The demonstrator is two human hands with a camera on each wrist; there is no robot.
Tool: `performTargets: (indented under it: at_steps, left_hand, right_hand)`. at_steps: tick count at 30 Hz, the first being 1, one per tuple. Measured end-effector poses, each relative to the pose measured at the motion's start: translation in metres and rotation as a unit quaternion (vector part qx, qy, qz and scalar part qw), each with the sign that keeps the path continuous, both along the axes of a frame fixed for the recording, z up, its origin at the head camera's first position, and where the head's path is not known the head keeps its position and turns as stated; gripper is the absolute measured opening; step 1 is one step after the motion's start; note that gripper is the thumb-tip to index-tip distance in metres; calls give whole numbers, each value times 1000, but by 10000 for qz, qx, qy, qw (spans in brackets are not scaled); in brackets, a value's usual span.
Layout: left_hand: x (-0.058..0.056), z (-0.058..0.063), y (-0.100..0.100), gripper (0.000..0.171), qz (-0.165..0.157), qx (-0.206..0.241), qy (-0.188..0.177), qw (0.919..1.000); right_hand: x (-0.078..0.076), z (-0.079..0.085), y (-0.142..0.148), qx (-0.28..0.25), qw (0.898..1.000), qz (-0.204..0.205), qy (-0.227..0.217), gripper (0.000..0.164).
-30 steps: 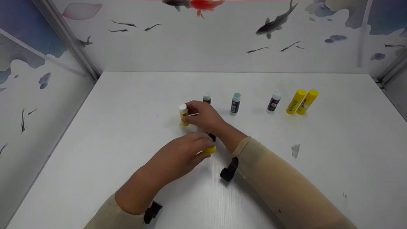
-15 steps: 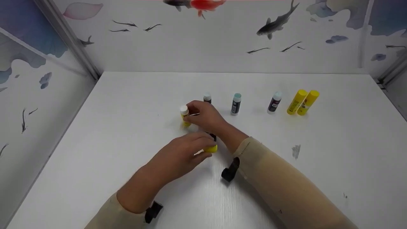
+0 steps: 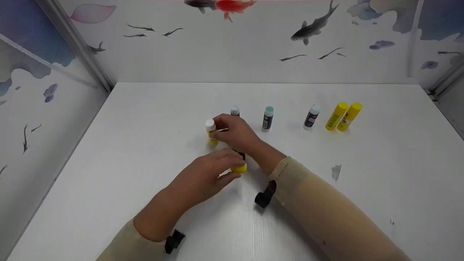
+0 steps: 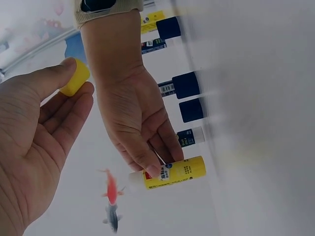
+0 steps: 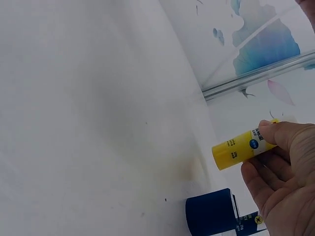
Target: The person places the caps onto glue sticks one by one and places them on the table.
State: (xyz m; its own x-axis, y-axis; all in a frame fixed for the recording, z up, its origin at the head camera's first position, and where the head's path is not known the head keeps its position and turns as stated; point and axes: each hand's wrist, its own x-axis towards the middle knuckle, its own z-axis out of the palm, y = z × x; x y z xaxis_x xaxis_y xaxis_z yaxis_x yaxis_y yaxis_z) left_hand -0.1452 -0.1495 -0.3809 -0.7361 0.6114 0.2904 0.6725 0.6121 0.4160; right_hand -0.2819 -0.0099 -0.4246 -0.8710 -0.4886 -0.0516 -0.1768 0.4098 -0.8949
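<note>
In the head view my left hand (image 3: 206,177) pinches a yellow cap (image 3: 239,168) between thumb and fingers. That cap (image 4: 76,77) is held apart from any tube in the left wrist view. Beyond it, my right hand (image 3: 235,132) grips a yellow glue stick (image 3: 211,133) upright, its white top uncovered. The stick's printed yellow body (image 5: 236,150) shows in the right wrist view; whether its base touches the table cannot be told. A dark blue cap (image 3: 240,155) sits between the hands, mostly hidden. More dark blue caps (image 4: 187,84) show in the left wrist view.
A dark-labelled glue stick (image 3: 235,111) stands partly behind my right hand. Farther right are a teal-topped stick (image 3: 267,119), a white-topped stick (image 3: 311,117) and two yellow tubes (image 3: 336,116). A printed wall (image 3: 253,65) borders the white table (image 3: 163,108) at the back.
Both hands keep nearly the same place and the same hold on the yellow cap and the glue stick. The right forearm has shifted very slightly right.
</note>
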Motion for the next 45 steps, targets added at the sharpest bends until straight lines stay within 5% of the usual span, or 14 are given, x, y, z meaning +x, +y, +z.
performTargets:
  at_steps: [17, 32, 45]
  left_hand:
    - [0, -5, 5, 34, 2, 129, 76, 9999]
    - [-3, -3, 13, 31, -110, 204, 102, 9997]
    - [-6, 0, 18, 33, -100, 266, 184, 9994]
  right_hand:
    - [14, 20, 48, -279, 9992, 65, 288, 32]
    - [44, 28, 114, -119, 9989, -114, 431, 33]
    - [65, 34, 157, -105, 9994, -305, 133, 32]
